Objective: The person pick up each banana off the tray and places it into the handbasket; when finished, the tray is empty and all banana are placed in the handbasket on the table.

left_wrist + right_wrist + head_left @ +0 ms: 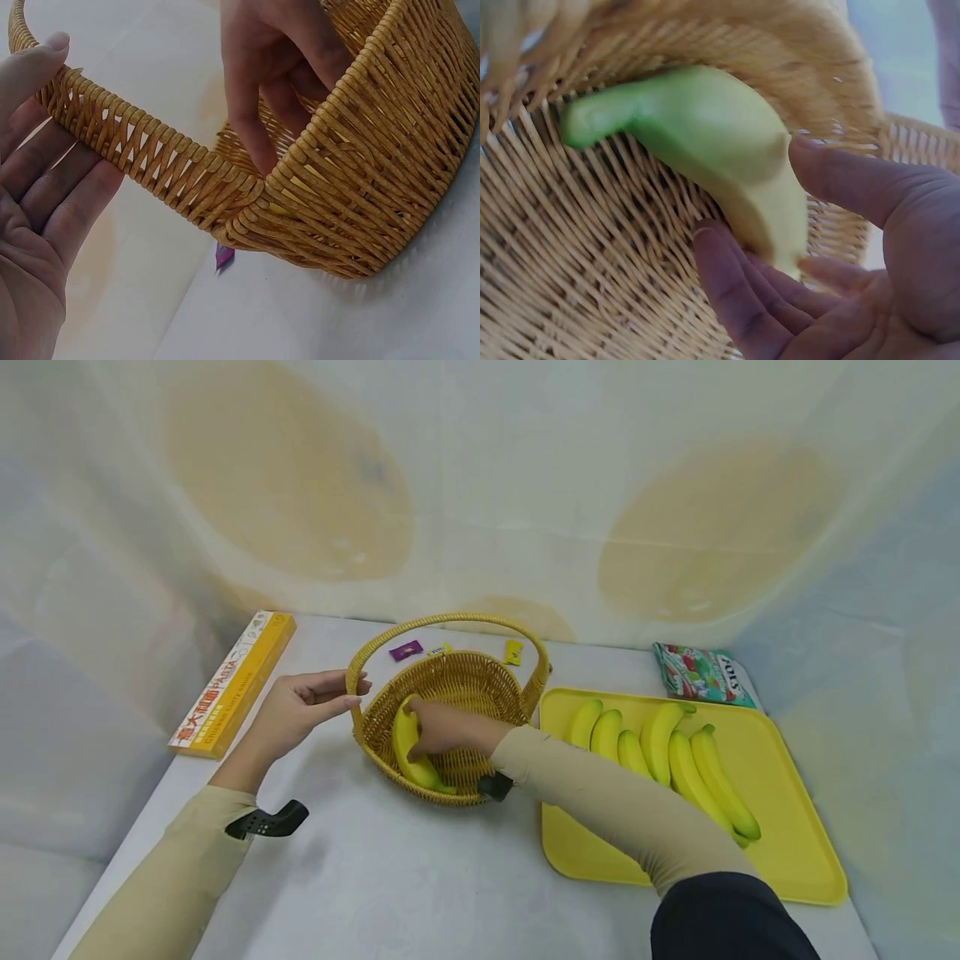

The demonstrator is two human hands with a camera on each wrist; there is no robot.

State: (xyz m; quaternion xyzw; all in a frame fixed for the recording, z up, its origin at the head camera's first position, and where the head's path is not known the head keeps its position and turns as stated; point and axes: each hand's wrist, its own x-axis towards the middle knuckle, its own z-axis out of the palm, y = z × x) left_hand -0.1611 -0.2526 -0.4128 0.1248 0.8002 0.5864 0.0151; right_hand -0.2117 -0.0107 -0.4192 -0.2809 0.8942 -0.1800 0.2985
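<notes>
My left hand (296, 710) grips one side of the tall handle (465, 617) of a woven wicker basket (375, 150), thumb on one face and fingers on the other, as the left wrist view shows. Inside the basket my right hand (453, 727) reaches down and holds a yellow banana (407, 747) with a green stem. In the right wrist view the banana (705, 112) lies along the basket's inner wall, its stem end against the weave. The thumb (840, 172) touches one side of it and the fingers (742, 292) lie along the other.
Right of the basket a yellow tray (787, 835) carries several bananas (660, 743), with my right forearm passing over it. A green snack bag (705, 675) lies behind the tray. Small wrapped candies (406, 650) lie behind the basket. At the left is a pasta box (232, 689).
</notes>
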